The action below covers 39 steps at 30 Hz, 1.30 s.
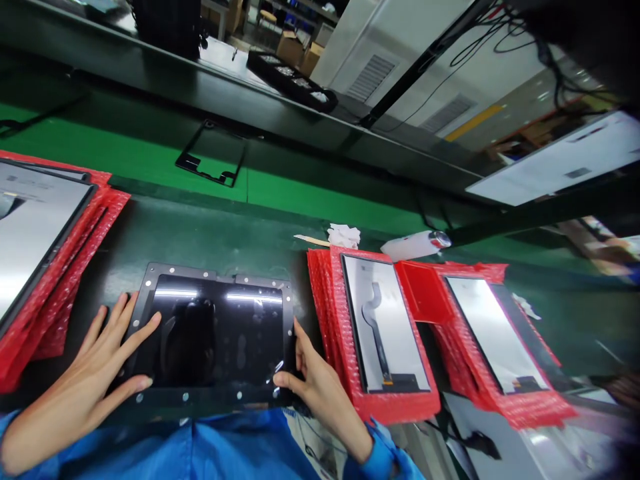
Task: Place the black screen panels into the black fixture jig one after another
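A glossy black display screen (220,333) lies face up in a dark frame (143,297) with silver round dots along its rim, at the table's near edge. My left hand (107,363) rests with spread fingers over the frame's left side, its index finger and thumb reaching toward the screen. At the right side, my right hand (315,373) grips the frame's edge, thumb on top near the screen's lower right corner and fingers along the outer side. Light reflections show on the screen. What lies under the frame is hidden.
Display panels (387,320) lie on stacked red bubble-wrap bags (365,407) to the right, with another such stack (30,320) at left. Behind are a white bottle (413,245), crumpled tissue (344,235), a thin stick (313,240) and a thin black frame (213,175) on the green ledge.
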Each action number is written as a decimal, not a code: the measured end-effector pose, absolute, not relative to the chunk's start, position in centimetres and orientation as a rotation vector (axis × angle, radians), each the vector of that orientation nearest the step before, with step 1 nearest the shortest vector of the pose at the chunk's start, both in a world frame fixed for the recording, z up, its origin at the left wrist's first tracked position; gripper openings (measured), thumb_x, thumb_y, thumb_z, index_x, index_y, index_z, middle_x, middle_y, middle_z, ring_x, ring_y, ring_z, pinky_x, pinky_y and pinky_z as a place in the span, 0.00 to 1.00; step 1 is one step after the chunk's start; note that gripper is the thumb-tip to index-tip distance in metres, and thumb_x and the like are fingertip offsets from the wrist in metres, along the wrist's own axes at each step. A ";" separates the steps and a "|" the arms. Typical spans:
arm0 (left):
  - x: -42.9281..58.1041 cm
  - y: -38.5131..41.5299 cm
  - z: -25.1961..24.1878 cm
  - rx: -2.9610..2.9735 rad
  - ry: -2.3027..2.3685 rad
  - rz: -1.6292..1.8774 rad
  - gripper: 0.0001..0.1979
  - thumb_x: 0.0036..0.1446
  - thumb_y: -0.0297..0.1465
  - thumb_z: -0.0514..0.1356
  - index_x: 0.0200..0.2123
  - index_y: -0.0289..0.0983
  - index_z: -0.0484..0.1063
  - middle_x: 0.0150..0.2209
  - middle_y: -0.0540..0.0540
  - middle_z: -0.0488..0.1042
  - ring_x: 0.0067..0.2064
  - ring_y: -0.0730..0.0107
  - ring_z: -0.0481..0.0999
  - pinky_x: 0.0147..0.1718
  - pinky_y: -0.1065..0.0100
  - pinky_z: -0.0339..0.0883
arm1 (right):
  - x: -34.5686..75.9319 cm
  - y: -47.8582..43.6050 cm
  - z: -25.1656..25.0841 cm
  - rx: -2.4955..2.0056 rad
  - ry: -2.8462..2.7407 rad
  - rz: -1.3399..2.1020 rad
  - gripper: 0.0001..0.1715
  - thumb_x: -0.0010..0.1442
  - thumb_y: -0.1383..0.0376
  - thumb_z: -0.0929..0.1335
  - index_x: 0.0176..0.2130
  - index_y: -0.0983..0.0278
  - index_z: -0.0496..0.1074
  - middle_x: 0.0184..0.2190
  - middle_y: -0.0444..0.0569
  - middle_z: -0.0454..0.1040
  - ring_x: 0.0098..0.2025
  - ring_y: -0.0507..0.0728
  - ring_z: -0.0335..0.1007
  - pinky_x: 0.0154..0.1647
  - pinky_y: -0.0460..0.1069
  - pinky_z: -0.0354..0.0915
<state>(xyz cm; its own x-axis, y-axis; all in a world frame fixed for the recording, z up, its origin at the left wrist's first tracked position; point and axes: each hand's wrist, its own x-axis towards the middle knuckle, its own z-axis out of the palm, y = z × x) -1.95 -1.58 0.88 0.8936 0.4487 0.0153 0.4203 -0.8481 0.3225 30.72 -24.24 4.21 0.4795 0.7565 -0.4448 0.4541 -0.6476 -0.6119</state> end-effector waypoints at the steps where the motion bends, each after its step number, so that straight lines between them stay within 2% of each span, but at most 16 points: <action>1: -1.6 -1.8 1.0 2.742 0.684 0.171 0.33 0.65 0.48 0.48 0.69 0.42 0.47 0.68 0.40 0.39 0.69 0.46 0.39 0.65 0.40 0.42 | 30.9 -24.1 4.3 -2.285 -1.003 1.005 0.47 0.62 0.48 0.66 0.70 0.63 0.45 0.34 0.45 0.64 0.35 0.57 0.65 0.38 0.50 0.64; 4: -0.8 -2.2 0.9 2.748 0.800 0.288 0.31 0.66 0.50 0.46 0.68 0.44 0.51 0.68 0.42 0.39 0.69 0.47 0.39 0.65 0.40 0.38 | 31.5 -22.8 4.9 -2.226 -0.984 0.872 0.37 0.69 0.51 0.58 0.68 0.68 0.51 0.32 0.46 0.64 0.34 0.57 0.65 0.40 0.51 0.62; 7: -0.7 -2.4 0.9 2.814 0.818 0.325 0.41 0.64 0.56 0.44 0.70 0.37 0.43 0.68 0.39 0.42 0.69 0.46 0.38 0.65 0.40 0.36 | 31.5 -20.0 6.0 -2.175 -1.033 0.465 0.32 0.69 0.54 0.60 0.66 0.67 0.55 0.35 0.48 0.66 0.36 0.56 0.65 0.42 0.51 0.62; 10: -0.9 -2.6 1.1 2.925 0.794 0.294 0.55 0.55 0.65 0.47 0.70 0.29 0.37 0.67 0.35 0.42 0.69 0.43 0.38 0.64 0.39 0.35 | 30.8 -16.3 6.4 -2.021 -1.288 0.236 0.25 0.71 0.60 0.59 0.63 0.63 0.60 0.46 0.51 0.68 0.47 0.57 0.64 0.52 0.53 0.61; 12: -0.9 -2.8 1.4 2.983 0.801 0.283 0.57 0.53 0.65 0.49 0.70 0.28 0.37 0.67 0.34 0.42 0.69 0.42 0.38 0.64 0.38 0.35 | 30.2 -13.8 6.1 -1.921 -1.516 0.274 0.25 0.70 0.66 0.57 0.64 0.62 0.58 0.52 0.50 0.67 0.55 0.58 0.59 0.57 0.55 0.57; 14: -0.8 -3.0 1.5 3.017 0.834 0.287 0.56 0.55 0.64 0.49 0.70 0.26 0.39 0.67 0.33 0.41 0.69 0.42 0.38 0.63 0.37 0.36 | 29.7 -11.7 5.4 -1.859 -1.676 0.325 0.29 0.67 0.72 0.56 0.66 0.62 0.55 0.54 0.49 0.67 0.58 0.57 0.57 0.57 0.55 0.56; 16: -0.7 -3.2 1.5 3.030 0.867 0.300 0.54 0.56 0.63 0.49 0.69 0.26 0.42 0.67 0.33 0.41 0.69 0.42 0.38 0.63 0.36 0.36 | 29.3 -10.3 4.6 -1.848 -1.776 0.316 0.31 0.65 0.75 0.55 0.66 0.63 0.54 0.53 0.48 0.68 0.56 0.57 0.59 0.54 0.55 0.57; 21: -0.4 -3.8 1.2 3.022 0.931 0.363 0.51 0.58 0.61 0.48 0.68 0.26 0.45 0.67 0.33 0.41 0.69 0.42 0.39 0.62 0.34 0.34 | 28.6 -10.1 3.3 -1.859 -1.934 0.182 0.27 0.66 0.76 0.55 0.62 0.67 0.59 0.51 0.51 0.69 0.54 0.59 0.60 0.51 0.57 0.58; 24: -0.3 -3.9 1.4 3.017 0.958 0.383 0.49 0.59 0.60 0.48 0.68 0.27 0.45 0.67 0.33 0.41 0.69 0.43 0.39 0.62 0.34 0.33 | 28.4 -10.4 3.1 -1.845 -1.882 0.211 0.24 0.66 0.75 0.55 0.59 0.67 0.62 0.48 0.52 0.69 0.51 0.60 0.61 0.50 0.57 0.59; 29: -0.5 -4.3 1.1 2.952 0.999 0.359 0.48 0.60 0.58 0.49 0.69 0.29 0.43 0.68 0.35 0.39 0.69 0.42 0.36 0.63 0.36 0.32 | 29.9 -9.3 4.2 -1.701 -1.698 0.663 0.23 0.61 0.68 0.62 0.56 0.67 0.64 0.45 0.52 0.68 0.50 0.60 0.62 0.54 0.58 0.59; 31: -0.6 -4.9 0.6 2.820 1.032 0.421 0.41 0.63 0.53 0.50 0.69 0.33 0.44 0.68 0.37 0.36 0.69 0.43 0.32 0.63 0.37 0.35 | 30.7 -8.7 5.4 -1.640 -1.622 0.873 0.24 0.60 0.64 0.65 0.55 0.66 0.64 0.42 0.50 0.68 0.44 0.58 0.65 0.50 0.55 0.62; 33: -0.2 -5.7 0.2 2.547 1.026 0.570 0.31 0.66 0.47 0.51 0.65 0.38 0.52 0.69 0.41 0.37 0.70 0.47 0.31 0.65 0.41 0.37 | 31.3 -8.3 7.2 -1.589 -1.577 0.986 0.24 0.60 0.61 0.67 0.54 0.65 0.65 0.39 0.48 0.67 0.38 0.56 0.66 0.43 0.52 0.63; 36: 1.9 -5.9 1.3 1.915 0.975 0.739 0.23 0.67 0.44 0.52 0.60 0.43 0.55 0.66 0.46 0.50 0.68 0.58 0.47 0.65 0.53 0.49 | 31.9 -8.6 10.9 -1.562 -1.553 0.905 0.22 0.63 0.57 0.68 0.53 0.63 0.67 0.38 0.47 0.67 0.36 0.55 0.65 0.41 0.51 0.63; 37: 3.2 -5.5 2.3 1.725 0.941 0.761 0.23 0.67 0.45 0.52 0.60 0.43 0.55 0.64 0.46 0.55 0.65 0.61 0.55 0.62 0.58 0.54 | 32.0 -8.9 12.2 -1.572 -1.533 0.790 0.21 0.63 0.56 0.68 0.53 0.62 0.67 0.39 0.47 0.68 0.38 0.56 0.66 0.42 0.51 0.63; 39: 6.6 -3.7 4.8 1.486 0.788 0.835 0.21 0.65 0.43 0.55 0.56 0.39 0.61 0.56 0.45 0.64 0.59 0.64 0.62 0.60 0.64 0.56 | 32.3 -9.7 14.4 -1.629 -1.467 0.398 0.23 0.64 0.53 0.68 0.54 0.61 0.68 0.43 0.49 0.69 0.44 0.58 0.66 0.49 0.52 0.61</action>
<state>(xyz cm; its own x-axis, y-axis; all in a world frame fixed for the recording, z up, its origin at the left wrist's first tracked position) 6.62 -3.72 4.78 0.5128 0.8565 0.0581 0.0087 -0.0729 0.9973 32.35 -9.72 14.45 0.2499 0.9171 0.3108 0.6343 0.0875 -0.7681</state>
